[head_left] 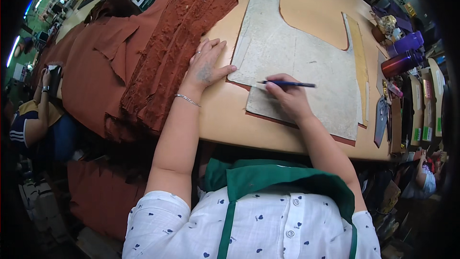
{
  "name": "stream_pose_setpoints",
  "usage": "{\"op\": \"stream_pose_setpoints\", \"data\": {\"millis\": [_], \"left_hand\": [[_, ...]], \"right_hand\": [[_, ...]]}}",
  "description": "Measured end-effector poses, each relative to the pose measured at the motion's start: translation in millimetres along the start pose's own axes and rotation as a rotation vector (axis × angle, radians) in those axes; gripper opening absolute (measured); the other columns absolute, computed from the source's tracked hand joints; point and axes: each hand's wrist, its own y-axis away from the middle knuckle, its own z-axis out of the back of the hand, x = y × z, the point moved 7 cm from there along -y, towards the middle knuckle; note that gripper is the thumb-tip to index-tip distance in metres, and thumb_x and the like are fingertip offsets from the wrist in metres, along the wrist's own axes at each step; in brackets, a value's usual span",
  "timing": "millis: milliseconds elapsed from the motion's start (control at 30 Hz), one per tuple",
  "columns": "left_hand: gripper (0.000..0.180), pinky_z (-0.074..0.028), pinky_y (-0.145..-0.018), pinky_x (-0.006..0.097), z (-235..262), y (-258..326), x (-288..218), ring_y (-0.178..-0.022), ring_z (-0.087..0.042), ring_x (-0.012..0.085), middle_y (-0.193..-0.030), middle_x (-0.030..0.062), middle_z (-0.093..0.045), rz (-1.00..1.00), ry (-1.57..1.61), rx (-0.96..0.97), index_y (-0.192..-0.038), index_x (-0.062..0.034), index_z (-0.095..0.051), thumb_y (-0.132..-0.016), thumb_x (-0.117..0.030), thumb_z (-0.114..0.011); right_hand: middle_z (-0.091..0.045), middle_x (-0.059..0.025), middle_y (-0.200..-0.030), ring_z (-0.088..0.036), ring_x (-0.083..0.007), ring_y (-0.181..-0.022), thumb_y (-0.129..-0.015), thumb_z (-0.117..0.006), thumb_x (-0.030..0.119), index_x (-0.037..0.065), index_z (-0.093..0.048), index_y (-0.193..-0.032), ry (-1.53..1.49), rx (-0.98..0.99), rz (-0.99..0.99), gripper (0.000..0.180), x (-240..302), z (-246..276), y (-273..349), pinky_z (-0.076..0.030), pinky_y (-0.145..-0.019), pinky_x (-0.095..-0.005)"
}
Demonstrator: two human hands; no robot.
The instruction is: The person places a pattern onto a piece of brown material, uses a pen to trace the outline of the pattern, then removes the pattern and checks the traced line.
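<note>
On the pattern [297, 62] — right hand [290, 98] holding pen [287, 84].

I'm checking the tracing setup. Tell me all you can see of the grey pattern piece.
The grey pattern piece is a worn, stiff-looking sheet with a curved neckline cutout and taped patches. It lies flat on rust fabric on the wooden table. The right hand rests on its lower edge, holding a blue pen.

Your wooden table [230, 120] carries a grey cardboard pattern [297, 57] over rust fabric at centre, a stack of rust cloth pieces [172, 52] on the left, two bottles [405, 52] far right.
</note>
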Motion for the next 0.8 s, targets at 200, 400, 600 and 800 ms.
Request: {"op": "stream_pose_setpoints", "data": {"millis": [200,400,600,800], "left_hand": [[0.081,-0.028,-0.100,0.049,4.8,-0.3,0.2,-0.128,-0.025,0.0334,-0.133,0.0123,-0.037,0.018,-0.038,0.109,-0.126,-0.0085,-0.046,-0.057,-0.041,-0.076],[0.086,-0.024,-0.101,0.053,5.9,2.0,4.9,-0.132,-0.018,0.0338,-0.138,0.0127,-0.031,0.015,-0.008,0.189,-0.128,-0.0091,-0.043,-0.056,-0.040,-0.076],[0.086,-0.024,-0.101,0.053,4.2,1.2,3.7,-0.132,-0.018,0.0337,-0.138,0.0123,-0.031,0.003,-0.015,0.190,-0.129,-0.0097,-0.041,-0.056,-0.039,-0.076],[0.089,-0.024,-0.102,0.052,0.4,1.2,7.4,-0.133,-0.014,0.0319,-0.140,0.0116,-0.028,0.011,-0.033,0.198,-0.131,-0.0129,-0.040,-0.055,-0.041,-0.076]], "right_hand": [[-0.061,-0.0068,-0.077,-0.055,-0.0121,-0.069,-0.079,-0.066,0.014,0.001,-0.062,-0.086,0.042,0.079,0.042,0.015,3.6,-56.2,-26.9,-0.045,-0.062,-0.0257],[-0.061,-0.0088,-0.076,-0.056,-0.0148,-0.066,-0.079,-0.065,0.013,0.002,-0.063,-0.084,0.088,0.059,0.110,0.013,10.1,-66.7,-27.7,-0.045,-0.060,-0.0264],[-0.061,-0.0084,-0.075,-0.056,-0.0155,-0.065,-0.078,-0.065,0.012,0.002,-0.063,-0.083,0.079,0.063,0.148,0.011,10.9,-70.2,-29.2,-0.045,-0.060,-0.0269],[-0.058,-0.0062,-0.071,-0.053,-0.0137,-0.063,-0.077,-0.064,0.010,0.002,-0.060,-0.077,0.203,0.029,0.199,0.009,11.7,-45.7,-20.9,-0.043,-0.059,-0.0256]]}}
